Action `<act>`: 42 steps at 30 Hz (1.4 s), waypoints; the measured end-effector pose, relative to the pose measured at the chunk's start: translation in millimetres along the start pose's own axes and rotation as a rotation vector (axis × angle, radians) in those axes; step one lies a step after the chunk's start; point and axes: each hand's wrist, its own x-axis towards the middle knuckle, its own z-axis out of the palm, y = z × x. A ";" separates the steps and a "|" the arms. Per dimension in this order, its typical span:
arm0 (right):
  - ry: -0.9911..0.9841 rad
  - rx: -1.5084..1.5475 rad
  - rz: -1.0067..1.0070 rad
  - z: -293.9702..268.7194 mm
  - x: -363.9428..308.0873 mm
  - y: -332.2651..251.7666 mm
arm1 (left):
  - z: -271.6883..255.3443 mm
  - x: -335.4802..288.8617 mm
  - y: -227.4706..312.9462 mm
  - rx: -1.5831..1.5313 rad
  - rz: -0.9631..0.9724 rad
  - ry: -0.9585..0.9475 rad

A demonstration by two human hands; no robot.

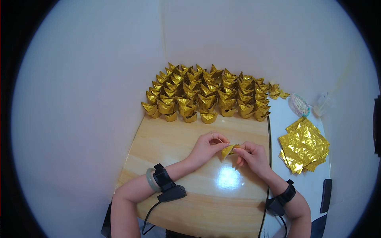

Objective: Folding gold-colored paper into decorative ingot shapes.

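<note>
Between my two hands, above the wooden tabletop [182, 158], is a small folded piece of gold foil paper [227, 151]. My left hand [208, 146] pinches its left end between thumb and fingers. On its other end my right hand [253, 156] is closed, with the thumb on top and the other fingers curled beneath. Just beyond the hands stand many boat-shaped folded gold paper ingots [208, 101], stacked in rows at the far side of the table. To the right of my right hand lies a loose pile of flat gold foil sheets [303, 144].
A white side surface [276, 115] adjoins the table's right edge. It bears a woven oval basket [299, 105], a clear plastic container [322, 104] and some crumpled gold pieces [278, 91]. Black wrist devices [163, 178] with cables sit on both forearms. White walls [95, 79] rise behind and left.
</note>
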 end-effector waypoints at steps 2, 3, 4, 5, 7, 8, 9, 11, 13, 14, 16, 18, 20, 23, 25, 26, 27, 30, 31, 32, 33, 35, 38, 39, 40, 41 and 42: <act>0.011 0.065 0.002 0.4 0.1 0.4 | 1.8 -1.7 3.7 0.094 0.049 0.026; 0.018 0.069 -0.001 0.5 0.1 0.5 | 3.1 -2.9 7.3 0.181 0.091 0.058; 0.041 0.056 -0.005 0.4 0.6 0.1 | 4.0 -3.3 10.0 0.184 0.092 0.050; 0.064 0.044 -0.009 0.2 0.9 -0.1 | 4.7 -3.5 12.3 0.345 0.176 0.068; 0.067 0.045 -0.012 1.5 1.5 -1.1 | 4.0 -3.8 14.6 0.510 0.263 0.081; 0.064 0.041 -0.011 1.6 1.5 -1.0 | 3.5 -3.6 14.6 0.528 0.275 0.060; 0.070 0.045 -0.014 1.3 1.7 1.4 | 3.1 -3.3 14.6 0.546 0.288 0.041; 0.081 -0.084 -0.136 0.4 3.0 8.7 | 2.0 -2.2 15.7 0.526 0.260 -0.009; 0.105 -0.211 -0.227 -1.0 3.4 11.6 | 1.9 -1.3 14.2 0.507 0.230 -0.053; 0.125 -0.341 -0.315 -1.8 3.4 12.2 | 1.9 -0.2 10.7 0.472 0.231 -0.069; 0.132 -0.370 -0.333 -2.0 3.4 12.3 | 1.6 -0.6 9.4 0.443 0.232 -0.092; 0.136 -0.402 -0.353 -2.4 4.0 8.6 | 1.0 -1.6 10.1 0.286 0.082 -0.092; 0.117 -0.212 -0.223 -1.3 4.2 -0.4 | 0.2 -2.0 7.6 0.143 0.014 -0.095; -0.018 0.227 -0.080 -1.1 7.3 4.0 | 4.5 0.3 13.9 -0.079 -0.191 -0.097; -0.081 0.300 -0.063 0.6 7.0 7.1 | 2.4 -0.6 16.6 -0.138 -0.325 -0.087; -0.144 0.368 -0.029 -0.9 7.5 9.1 | 1.8 0.2 12.1 -0.191 -0.313 -0.085; -0.197 0.413 -0.010 -4.8 9.5 14.4 | 2.7 -0.1 9.1 -0.250 -0.306 -0.089; -0.269 0.653 0.074 -5.3 9.7 17.9 | 2.3 -1.1 8.1 -0.331 -0.264 -0.079; -0.268 0.654 0.071 -5.5 9.7 17.8 | 2.1 -1.4 7.9 -0.328 -0.262 -0.081; -0.317 0.720 0.117 -5.6 9.6 17.7 | 1.3 -1.5 7.7 -0.301 -0.253 -0.092; -0.367 0.788 0.167 -5.5 9.3 18.6 | 0.6 -1.6 6.5 -0.276 -0.247 -0.101; -0.375 0.809 0.176 -6.6 8.4 17.1 | -0.2 0.4 5.3 -0.293 -0.255 -0.110; -0.401 0.857 0.194 -5.4 9.6 16.4 | -3.6 -0.5 3.2 -0.347 -0.270 -0.128; -0.409 0.888 0.191 -5.6 10.5 16.2 | -4.8 0.7 3.7 -0.376 -0.273 -0.151; -0.409 0.891 0.188 -6.4 10.4 17.0 | -4.7 1.0 1.7 -0.373 -0.274 -0.152; -0.422 0.886 0.186 -7.7 9.8 18.3 | -3.8 0.6 -2.0 -0.458 -0.271 -0.183; -0.437 0.883 0.184 -7.2 9.1 19.0 | -3.8 -0.5 -3.2 -0.542 -0.269 -0.212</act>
